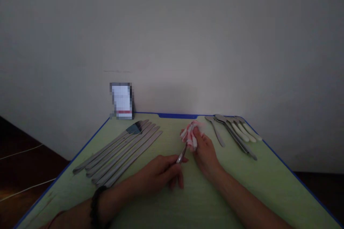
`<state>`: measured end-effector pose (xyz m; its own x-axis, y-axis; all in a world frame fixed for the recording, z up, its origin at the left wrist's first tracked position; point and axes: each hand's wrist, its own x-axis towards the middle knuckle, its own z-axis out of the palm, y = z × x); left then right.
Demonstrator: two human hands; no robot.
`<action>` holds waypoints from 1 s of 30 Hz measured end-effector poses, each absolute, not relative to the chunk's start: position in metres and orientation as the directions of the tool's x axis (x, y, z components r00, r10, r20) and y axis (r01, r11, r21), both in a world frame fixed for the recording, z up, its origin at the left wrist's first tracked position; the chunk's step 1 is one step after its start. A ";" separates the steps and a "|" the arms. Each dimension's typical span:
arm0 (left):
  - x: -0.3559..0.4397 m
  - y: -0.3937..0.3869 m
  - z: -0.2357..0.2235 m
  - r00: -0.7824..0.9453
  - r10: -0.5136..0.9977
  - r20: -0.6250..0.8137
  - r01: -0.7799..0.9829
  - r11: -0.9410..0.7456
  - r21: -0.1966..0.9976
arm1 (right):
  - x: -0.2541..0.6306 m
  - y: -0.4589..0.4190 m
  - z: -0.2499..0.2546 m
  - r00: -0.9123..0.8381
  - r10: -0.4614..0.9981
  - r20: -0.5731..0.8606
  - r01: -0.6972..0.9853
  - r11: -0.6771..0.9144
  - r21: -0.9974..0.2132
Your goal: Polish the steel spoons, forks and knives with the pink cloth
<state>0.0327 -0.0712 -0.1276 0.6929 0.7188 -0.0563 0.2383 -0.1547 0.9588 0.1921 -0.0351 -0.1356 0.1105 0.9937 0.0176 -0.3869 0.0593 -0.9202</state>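
My left hand point(167, 171) is closed on the metal handle of a piece of cutlery point(181, 154) over the middle of the table. The far end of that piece is hidden in a crumpled pink and white cloth point(191, 137), so its kind does not show. Wrapped around the cloth is my right hand point(205, 148), closed, with the thumb on top. Several table knives point(129, 152) lie side by side to the left of my left hand. Right of my right hand lies a single small metal spoon point(215, 131), its details dim.
Metal spoons point(233, 134) lie stacked at the right, beside several white-handled pieces of cutlery point(245, 131). A phone with a blurred screen point(122, 101) leans against the wall at the back left. The green table point(188, 204) has a blue edge and meets the wall.
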 end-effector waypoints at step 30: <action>0.034 -0.071 -0.123 0.622 0.782 -0.042 0.385 -0.258 0.886 | 0.194 -0.038 -0.131 -0.077 0.992 -0.100 -0.533 -0.126 -0.837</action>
